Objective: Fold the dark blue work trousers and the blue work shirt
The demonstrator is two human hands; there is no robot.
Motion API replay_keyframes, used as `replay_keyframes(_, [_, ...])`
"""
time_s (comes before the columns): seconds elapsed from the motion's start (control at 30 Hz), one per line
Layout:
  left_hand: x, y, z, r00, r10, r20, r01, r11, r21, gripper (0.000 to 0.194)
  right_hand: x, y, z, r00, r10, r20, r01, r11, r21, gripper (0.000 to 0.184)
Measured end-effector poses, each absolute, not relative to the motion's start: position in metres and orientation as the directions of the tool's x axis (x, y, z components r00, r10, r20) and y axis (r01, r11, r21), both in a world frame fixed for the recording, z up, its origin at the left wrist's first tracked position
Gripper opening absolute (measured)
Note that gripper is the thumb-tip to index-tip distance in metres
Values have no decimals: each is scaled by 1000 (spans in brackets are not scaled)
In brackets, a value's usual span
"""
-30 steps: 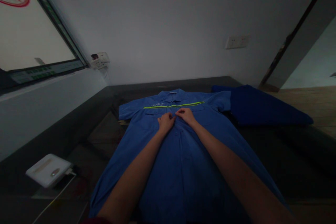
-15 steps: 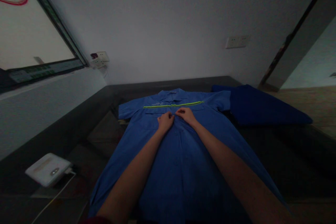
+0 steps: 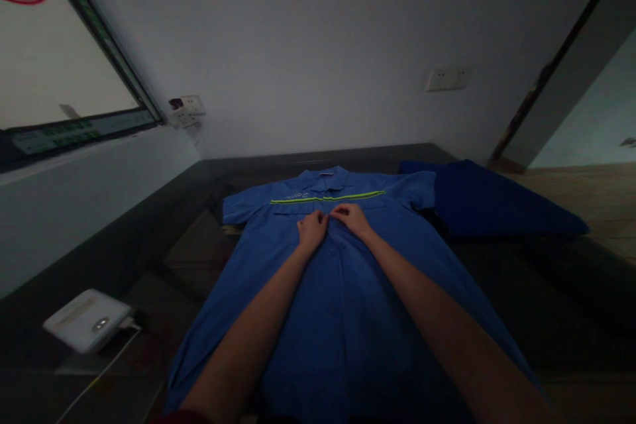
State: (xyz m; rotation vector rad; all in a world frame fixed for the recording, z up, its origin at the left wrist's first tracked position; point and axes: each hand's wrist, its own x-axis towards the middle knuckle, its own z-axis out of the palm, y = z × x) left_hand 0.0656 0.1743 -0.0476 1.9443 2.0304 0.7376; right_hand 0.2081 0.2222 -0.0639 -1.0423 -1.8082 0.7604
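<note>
A blue short-sleeved work shirt point(image 3: 308, 305) lies front up on a dark surface, its collar at the far end and a yellow-green stripe across the chest. My left hand point(image 3: 313, 226) pinches the front placket just below the stripe. Close beside it, my right hand point(image 3: 350, 217) pinches the other front edge, with the fingertips nearly touching the left ones. Buttons run down the placket nearer to me; whatever lies between my fingertips is too small to make out.
Folded dark blue cloth point(image 3: 497, 202) lies to the right of the shirt. At left sits a white box-like device point(image 3: 88, 320) with a cable point(image 3: 99, 376) plugged in. Behind is a wall with sockets point(image 3: 448, 78); a dark raised edge point(image 3: 278, 162) borders the surface.
Both hands stay at the same spot on the placket, with only slight finger movement. The whole view has shifted a little; the shirt lies as before.
</note>
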Motion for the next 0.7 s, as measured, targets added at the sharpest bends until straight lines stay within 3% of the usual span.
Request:
replay_keyframes(0.17, [66, 173, -48, -84, 978, 189, 873, -20, 487, 22, 211, 223, -62, -197, 870, 452, 419, 492, -763, 16])
replay_keyframes(0.47, [65, 174, -49, -75, 978, 194, 895, -20, 446, 18, 208, 218, -64, -243, 858, 452, 618, 496, -610, 3])
replay_keyframes(0.7, [66, 170, -51, -60, 966, 250, 924, -40, 380, 24, 204, 209, -62, -262, 851, 456, 740, 480, -472, 11])
